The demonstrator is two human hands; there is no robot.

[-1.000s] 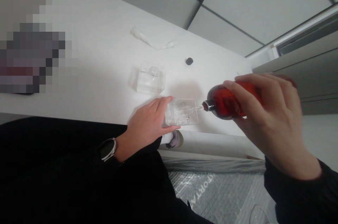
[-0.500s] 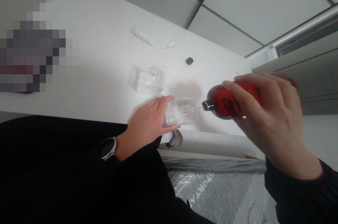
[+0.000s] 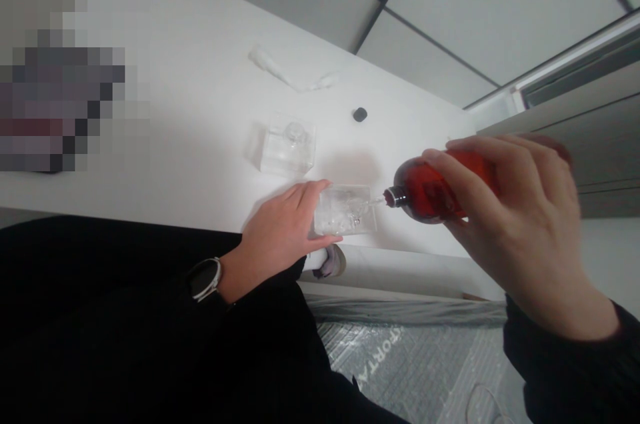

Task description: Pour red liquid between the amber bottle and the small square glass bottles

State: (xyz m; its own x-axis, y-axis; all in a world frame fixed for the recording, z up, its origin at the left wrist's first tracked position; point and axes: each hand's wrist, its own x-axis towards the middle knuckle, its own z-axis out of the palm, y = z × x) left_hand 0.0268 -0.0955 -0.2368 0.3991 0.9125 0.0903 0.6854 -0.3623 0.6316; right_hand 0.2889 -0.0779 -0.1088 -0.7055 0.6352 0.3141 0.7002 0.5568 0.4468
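My left hand is closed round the left end of a clear square container, its thumb and fingers along two sides. My right hand grips a reddish-brown bottle, tilted with its black-threaded neck toward the container. A stream of clear liquid runs from the mouth into the container, where the liquid looks stirred up. Behind my left hand stands a clear square glass bottle with a round neck. A small black cap lies apart on the table.
Toward the back of the white table lies a thin whitish translucent piece with a tube-like stem. A blurred-out patch covers the far left. Grey panels border the table's far edge.
The bottle in my right hand has shifted very slightly right, and liquid still flows from it. My left hand stays round the container.
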